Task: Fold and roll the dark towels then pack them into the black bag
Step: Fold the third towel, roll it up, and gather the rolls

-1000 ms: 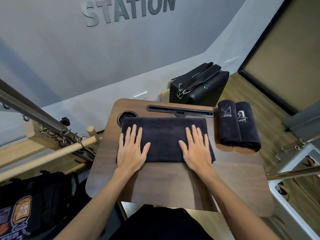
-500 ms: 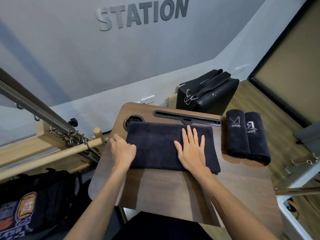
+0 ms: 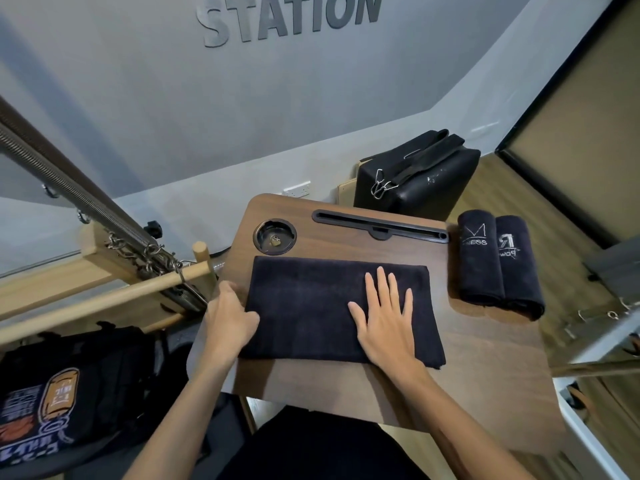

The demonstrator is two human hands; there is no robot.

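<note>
A dark towel [image 3: 304,306], folded into a wide rectangle, lies flat on the brown lap tray [image 3: 485,368]. My left hand [image 3: 230,315] grips its left short edge, fingers curled under the cloth. Flat on the right half of the towel rests my right hand [image 3: 386,318], fingers straight. Two rolled dark towels [image 3: 495,265] with white logos lie side by side at the tray's right end. The black bag [image 3: 415,178] stands shut on the floor beyond the tray, its strap across the top.
The tray has a round cup hole [image 3: 275,236] with a small metal piece in it and a long black slot [image 3: 379,226] along its far edge. A wooden bar and metal spring frame [image 3: 104,233] stand at left. A dark printed garment [image 3: 59,393] lies lower left.
My left hand has left the top of the towel and taken hold of its left edge. My right hand has slid slightly inward and stays flat. The view has shifted a little.
</note>
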